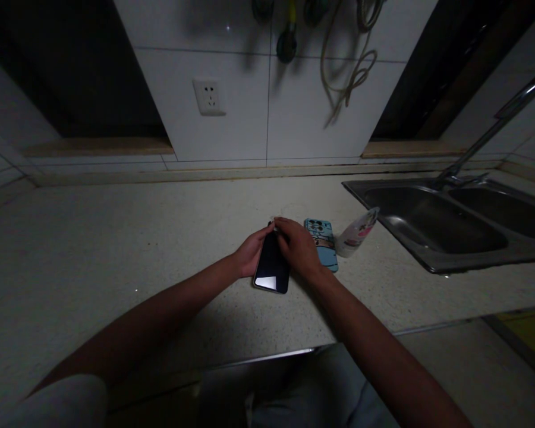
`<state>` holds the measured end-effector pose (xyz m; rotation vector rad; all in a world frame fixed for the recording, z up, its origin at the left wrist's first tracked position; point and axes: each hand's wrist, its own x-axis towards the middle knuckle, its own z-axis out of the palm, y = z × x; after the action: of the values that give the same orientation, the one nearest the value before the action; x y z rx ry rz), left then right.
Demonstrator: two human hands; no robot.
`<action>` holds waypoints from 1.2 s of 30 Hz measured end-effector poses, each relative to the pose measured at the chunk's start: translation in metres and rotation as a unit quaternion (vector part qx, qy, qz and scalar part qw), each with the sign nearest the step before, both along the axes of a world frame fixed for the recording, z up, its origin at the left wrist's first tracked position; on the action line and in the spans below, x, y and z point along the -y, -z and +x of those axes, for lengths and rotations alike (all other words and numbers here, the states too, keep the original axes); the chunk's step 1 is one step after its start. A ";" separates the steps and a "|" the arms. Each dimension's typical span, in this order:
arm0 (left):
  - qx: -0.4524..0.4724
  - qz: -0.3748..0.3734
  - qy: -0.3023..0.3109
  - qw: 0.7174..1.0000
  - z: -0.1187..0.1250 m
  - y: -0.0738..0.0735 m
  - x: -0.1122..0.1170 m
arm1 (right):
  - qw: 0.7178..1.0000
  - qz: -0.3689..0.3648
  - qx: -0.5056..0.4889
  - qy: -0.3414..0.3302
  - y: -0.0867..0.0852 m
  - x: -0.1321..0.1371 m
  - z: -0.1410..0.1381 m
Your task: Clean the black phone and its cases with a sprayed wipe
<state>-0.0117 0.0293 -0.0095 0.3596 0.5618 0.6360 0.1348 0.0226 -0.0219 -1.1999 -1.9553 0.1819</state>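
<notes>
Two bare hands meet over a black smartphone (pixel 271 264) in the head view, near the middle of a speckled stone countertop (pixel 116 249). The phone lies screen up, with a pale reflection on its glossy glass toward the near end, while the hands cover its far end. The left hand (pixel 252 252) sits against the phone's left edge, fingers curled around it near the far corner. The right hand (pixel 298 246) comes over the far right corner with its fingers pressed together, reaching toward the left hand's fingertips. Whether the phone's far end rests on the counter or is slightly raised is hidden. Just right of the phone lies a light blue printed phone case (pixel 321 245), then a white printed container (pixel 355 233) on its side. Farther right is a double stainless steel sink (pixel 468 258) with a chrome faucet (pixel 494 134). On the white tiled wall at the far side are a power socket (pixel 209 97) and, to its right, a hanging pale cord (pixel 352 65).
</notes>
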 end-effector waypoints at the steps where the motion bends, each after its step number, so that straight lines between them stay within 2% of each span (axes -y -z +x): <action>1: 0.000 0.000 -0.001 1.000 0.000 0.000 0.000 | 1.000 0.001 0.001 -0.007 0.000 0.000 0.000; 19: 0.004 0.003 0.007 1.000 -0.001 0.003 -0.001 | 1.000 0.003 -0.006 -0.025 0.001 0.001 0.002; 36: -0.024 -0.005 0.008 1.000 0.001 -0.004 0.002 | 1.000 -0.005 -0.011 -0.026 -0.001 0.000 0.002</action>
<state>-0.0102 0.0277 -0.0052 0.3708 0.6067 0.6105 0.1365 0.0222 -0.0212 -1.1500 -1.9689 0.2321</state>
